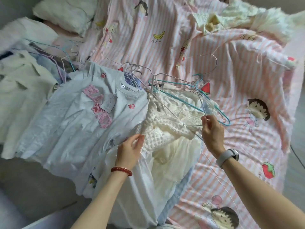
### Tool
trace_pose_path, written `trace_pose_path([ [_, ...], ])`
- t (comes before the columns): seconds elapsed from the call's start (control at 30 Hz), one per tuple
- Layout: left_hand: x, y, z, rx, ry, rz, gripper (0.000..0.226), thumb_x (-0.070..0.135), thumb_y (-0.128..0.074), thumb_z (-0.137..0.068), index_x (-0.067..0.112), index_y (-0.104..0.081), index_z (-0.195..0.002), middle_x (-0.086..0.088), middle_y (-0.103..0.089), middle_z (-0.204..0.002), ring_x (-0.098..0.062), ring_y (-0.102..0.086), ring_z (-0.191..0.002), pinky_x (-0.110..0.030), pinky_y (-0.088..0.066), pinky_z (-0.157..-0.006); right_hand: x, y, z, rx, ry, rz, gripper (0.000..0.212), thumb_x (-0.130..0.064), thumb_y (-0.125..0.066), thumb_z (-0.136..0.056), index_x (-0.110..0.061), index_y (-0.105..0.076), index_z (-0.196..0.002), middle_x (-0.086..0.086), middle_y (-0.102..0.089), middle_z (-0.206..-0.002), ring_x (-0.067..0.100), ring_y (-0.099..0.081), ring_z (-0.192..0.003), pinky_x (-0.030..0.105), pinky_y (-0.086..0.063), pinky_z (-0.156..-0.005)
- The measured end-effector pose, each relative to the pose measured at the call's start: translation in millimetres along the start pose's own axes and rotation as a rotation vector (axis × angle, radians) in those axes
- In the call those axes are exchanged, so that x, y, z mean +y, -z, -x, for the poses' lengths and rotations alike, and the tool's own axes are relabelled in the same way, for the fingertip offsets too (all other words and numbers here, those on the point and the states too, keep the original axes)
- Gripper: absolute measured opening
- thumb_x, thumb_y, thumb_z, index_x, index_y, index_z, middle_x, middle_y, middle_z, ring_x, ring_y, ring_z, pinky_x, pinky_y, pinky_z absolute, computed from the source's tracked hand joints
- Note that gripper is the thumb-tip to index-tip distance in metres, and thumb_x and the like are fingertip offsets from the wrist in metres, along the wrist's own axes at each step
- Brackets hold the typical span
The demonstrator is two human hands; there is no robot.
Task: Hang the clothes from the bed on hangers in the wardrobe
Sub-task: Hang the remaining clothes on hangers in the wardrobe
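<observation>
Head view over a bed, near to far. Left hand [130,152], red bead bracelet [121,171] at the wrist, pinches the left edge of a cream knit top [162,128] between thumb and curled fingers. Right hand [212,131], grey watch [228,156] at the wrist, pinches the thin wire of a white hanger [200,98] just above the knit's right side. The knit lies on top of a heap of white garments [142,187] at the bed's near edge; its long axis runs left to right between the two hands, its waffle-textured shoulder strip rising toward the far left. The white hanger slants up and away from the right hand, hook at its far end. A teal hanger [212,111] lies beneath it, long axis from far left to near right, hook pointing away. Left of the knit, a pale blue T-shirt [74,126] with pink lettering and a tag lies flat, collar pointing far. Beyond, more hangers [133,71] lie tangled on the pink striped sheet [165,52]. A pillow [66,12] lies at the far left.
</observation>
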State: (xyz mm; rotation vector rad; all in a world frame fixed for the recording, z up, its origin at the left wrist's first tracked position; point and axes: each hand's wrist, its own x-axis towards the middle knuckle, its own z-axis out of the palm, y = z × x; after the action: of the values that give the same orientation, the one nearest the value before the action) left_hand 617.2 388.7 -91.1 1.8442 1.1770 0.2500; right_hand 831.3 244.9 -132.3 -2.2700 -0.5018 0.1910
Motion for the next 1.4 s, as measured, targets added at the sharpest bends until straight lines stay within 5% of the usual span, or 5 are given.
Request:
trace_pose_path([
  [0.2,-44,93,55,0.238,0.114,0.030,0.030,0.032,-0.066,-0.083,0.007,-0.070,-0.100,0.009,-0.063,-0.090,-0.008,-0.058,-0.085,0.000,-0.037,-0.062,-69,-19,40,-0.102,0.167,-0.122,0.019,-0.015,-0.049,-0.092,0.002,-0.057,-0.088,0.007,-0.052,-0.063,0.022,-0.046,-0.059,0.044,-0.040,-0.058],
  [0.33,-95,151,111,0.435,0.270,0.180,0.016,0.026,-0.065,-0.084,0.024,-0.064,-0.069,0.016,-0.063,-0.063,-0.003,-0.057,-0.069,-0.012,-0.041,-0.060,-123,-51,83,-0.281,0.358,-0.147,0.018,-0.018,-0.049,-0.092,-0.003,-0.054,-0.083,0.003,-0.046,-0.057,0.020,-0.040,-0.053,0.047,-0.040,-0.052],
  [0.53,-161,224,228,0.823,0.451,0.252,0.026,0.021,-0.061,-0.088,0.007,-0.058,-0.066,0.003,-0.049,-0.055,-0.010,-0.041,-0.056,-0.010,-0.034,-0.045,-225,-102,190,-0.618,0.749,-0.119,0.032,-0.036,-0.034,-0.089,-0.010,-0.049,-0.080,0.000,-0.041,-0.053,0.037,-0.050,-0.049,0.040,-0.037,-0.048],
  [1.03,-236,291,583,1.836,0.852,0.299,0.037,0.042,-0.048,-0.079,0.010,-0.055,-0.063,-0.007,-0.051,-0.060,-0.023,-0.044,-0.065,-0.031,-0.035,-0.056,-392,-132,547,-1.354,1.833,-0.185,0.040,-0.042,-0.026,-0.090,-0.011,-0.050,-0.095,0.012,-0.060,-0.056,0.038,-0.054,-0.051,0.033,-0.038,-0.048],
  [1.4,-232,340,747,2.293,0.888,0.250,0.021,0.027,-0.054,-0.091,0.010,-0.062,-0.084,-0.001,-0.045,-0.064,-0.014,-0.041,-0.061,-0.024,-0.035,-0.064,-463,-80,777,-1.828,1.753,-0.303,0.028,-0.019,-0.039,-0.097,-0.028,-0.038,-0.070,-0.002,-0.054,-0.051,0.009,-0.050,-0.039,0.028,-0.049,-0.053],
])
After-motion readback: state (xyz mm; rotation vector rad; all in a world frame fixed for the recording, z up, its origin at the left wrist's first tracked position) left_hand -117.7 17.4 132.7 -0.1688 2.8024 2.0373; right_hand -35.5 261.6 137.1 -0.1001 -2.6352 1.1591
